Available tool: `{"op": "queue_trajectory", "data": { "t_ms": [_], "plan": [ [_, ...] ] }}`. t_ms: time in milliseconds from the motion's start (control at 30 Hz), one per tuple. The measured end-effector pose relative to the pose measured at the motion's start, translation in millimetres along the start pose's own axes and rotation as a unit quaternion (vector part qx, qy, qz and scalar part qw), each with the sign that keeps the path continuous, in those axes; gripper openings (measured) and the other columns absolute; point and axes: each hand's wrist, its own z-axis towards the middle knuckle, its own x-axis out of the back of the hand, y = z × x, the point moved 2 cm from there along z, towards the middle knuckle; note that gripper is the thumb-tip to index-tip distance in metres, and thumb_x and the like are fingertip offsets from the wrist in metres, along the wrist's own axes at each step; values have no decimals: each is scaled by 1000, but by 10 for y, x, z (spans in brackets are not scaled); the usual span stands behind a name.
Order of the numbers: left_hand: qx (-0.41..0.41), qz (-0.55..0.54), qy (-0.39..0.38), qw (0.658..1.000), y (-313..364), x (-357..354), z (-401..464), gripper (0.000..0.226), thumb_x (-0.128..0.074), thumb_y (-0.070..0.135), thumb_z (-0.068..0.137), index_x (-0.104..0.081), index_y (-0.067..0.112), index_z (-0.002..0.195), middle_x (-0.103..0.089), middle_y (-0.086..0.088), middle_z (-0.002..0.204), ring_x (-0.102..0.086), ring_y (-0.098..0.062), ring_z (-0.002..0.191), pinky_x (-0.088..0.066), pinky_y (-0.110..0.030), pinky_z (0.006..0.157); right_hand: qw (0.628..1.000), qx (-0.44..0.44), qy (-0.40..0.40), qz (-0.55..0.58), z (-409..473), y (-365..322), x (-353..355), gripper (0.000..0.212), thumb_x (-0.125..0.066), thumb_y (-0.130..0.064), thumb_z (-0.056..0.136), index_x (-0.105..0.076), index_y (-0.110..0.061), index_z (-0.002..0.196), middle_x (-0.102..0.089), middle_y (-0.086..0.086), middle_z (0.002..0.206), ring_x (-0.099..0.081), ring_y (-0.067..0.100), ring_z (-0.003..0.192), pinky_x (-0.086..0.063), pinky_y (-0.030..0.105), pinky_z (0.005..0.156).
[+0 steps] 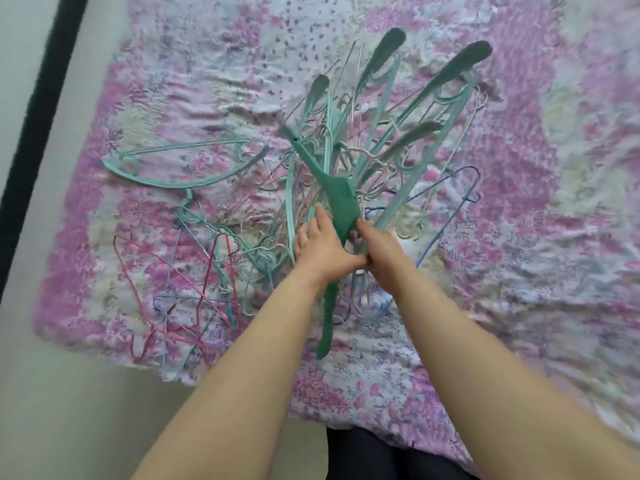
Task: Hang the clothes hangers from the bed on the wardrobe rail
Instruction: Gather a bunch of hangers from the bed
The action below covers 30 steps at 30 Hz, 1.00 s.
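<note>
Hands meet in the middle of the frame. Our right hand (382, 251) curls its fingers around the dark green hanger (341, 202), which sticks up out of the pile. Our left hand (323, 249) lies flat beside it, fingers straight, touching the hanger and the thin ones under it. Both arms reach up from the bottom of the frame. The pile of hangers (391, 140) lies on the flowery bed cover (519, 271), with red wire hangers (194, 282) at the lower left. We see no wardrobe rail, so we think the job has hardly begun.
</note>
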Motion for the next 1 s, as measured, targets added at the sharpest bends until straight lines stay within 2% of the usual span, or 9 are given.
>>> {"op": "queue_trajectory", "data": {
  "t_ms": [100,200,267,433,533,600,767,867,1000],
  "plan": [
    [1,-42,6,999,61,113,-313,127,-80,46,63,7,20,153,-21,-12,151,-13,-33,144,-17,-49,118,998,53,-42,6,-400,-124,-33,28,-58,-39,90,-67,-15,101,-72,-5,81,-67,6,68,-46,18,51],
    [4,-155,31,987,189,319,-676,103,-78,43,55,-22,35,141,-47,-5,132,-45,-28,126,-40,-46,106,990,116,-56,-50,-866,-332,-120,66,-64,-67,66,-66,-19,112,-72,2,104,-69,17,93,-56,33,73],
    [3,-245,17,969,304,478,-933,83,-77,28,65,-30,32,133,-56,2,118,-57,-18,109,-49,-36,94,981,159,-64,-94,-1166,-485,-134,71,-64,-71,68,-64,-19,115,-71,3,108,-68,18,95,-55,37,84],
    [-11,-374,-81,924,488,803,-1489,57,-69,10,72,-51,15,127,-67,-7,107,-65,-19,89,-54,-32,67,943,249,-71,-209,-1840,-743,-67,42,-57,-54,88,-55,-17,107,-59,-13,84,-56,-1,75,-42,11,61],
    [4,-454,-79,887,621,939,-1842,27,-61,4,83,-62,9,109,-67,-9,71,-63,-19,61,-50,-27,52,921,286,-62,-259,-2168,-849,-58,62,-50,-73,80,-59,-17,103,-65,-5,88,-62,9,80,-51,28,76],
    [21,-471,-67,879,739,996,-2106,8,-57,5,90,-63,9,94,-61,-4,54,-58,-15,45,-48,-23,44,903,307,-57,-295,-2375,-920,-15,61,-43,-73,84,-55,-13,90,-60,0,82,-57,15,74,-47,32,71],
    [22,-385,50,921,965,1168,-2592,14,-65,12,80,-68,10,93,-63,-7,67,-61,-20,55,-49,-26,47,872,372,-72,-312,-2902,-1032,74,65,-27,-67,90,-53,-7,95,-60,11,90,-57,24,82,-42,35,70],
    [-16,-371,80,925,1138,1329,-2862,8,-65,13,82,-67,12,90,-63,-4,63,-60,-16,49,-47,-23,43,862,405,-84,-292,-3164,-1179,83,64,-24,-67,89,-54,-12,97,-60,5,91,-57,17,82,-41,34,70],
    [-75,-369,112,919,1298,1615,-3145,10,-68,13,79,-69,7,87,-65,-7,66,-62,-18,55,-51,-24,49,817,473,-98,-313,-3572,-1436,88,72,-19,-70,85,-58,-12,105,-63,4,94,-60,18,87,-46,37,79]
  ]
}}
